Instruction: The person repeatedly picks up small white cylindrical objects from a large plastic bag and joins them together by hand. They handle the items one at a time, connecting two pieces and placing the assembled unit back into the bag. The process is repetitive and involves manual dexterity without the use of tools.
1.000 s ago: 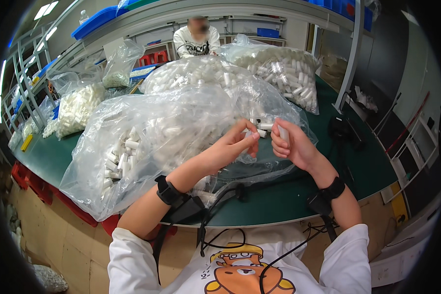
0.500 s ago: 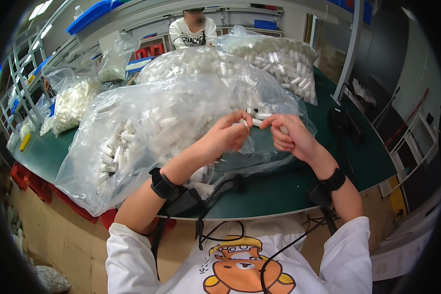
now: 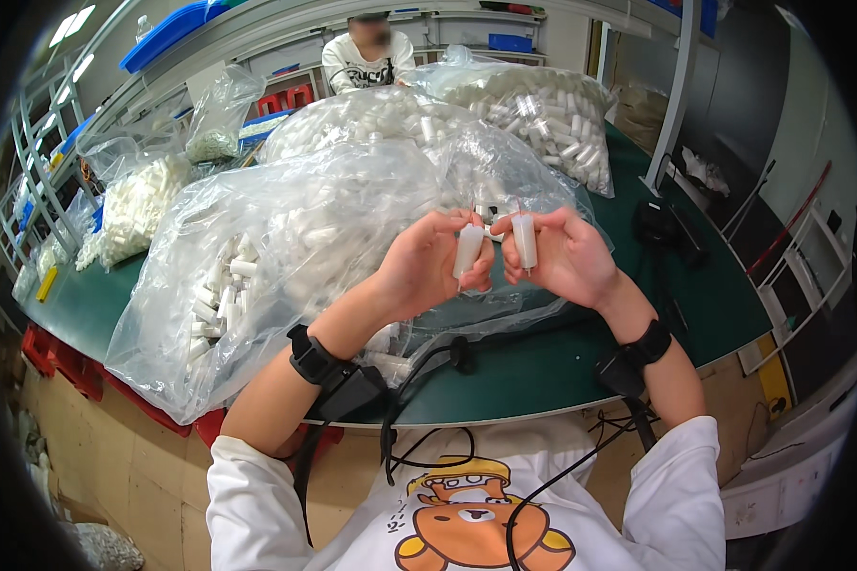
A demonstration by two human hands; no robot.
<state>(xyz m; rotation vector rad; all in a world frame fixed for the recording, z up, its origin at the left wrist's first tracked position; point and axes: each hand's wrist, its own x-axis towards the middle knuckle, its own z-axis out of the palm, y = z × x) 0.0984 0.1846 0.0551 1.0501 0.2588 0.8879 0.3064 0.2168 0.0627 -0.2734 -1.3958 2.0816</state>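
Note:
My left hand is closed on a white cylinder with thin leads sticking out of its ends. A second white cylinder, alike in shape, is gripped upright between the thumb and fingers of my right hand. Both pieces stand side by side with a small gap between them. Just below and behind my hands spreads a large clear plastic bag, filled with many more white cylinders. A few loose cylinders behind my fingers are partly hidden.
Another full clear bag stands at the back right of the green table. Smaller bags of white pieces sit at the left. A black device lies at right. Across the table is a person.
Both hands have turned so the cylinders in them now stand upright and show plainly. Before, the fingertips met around a sideways cylinder.

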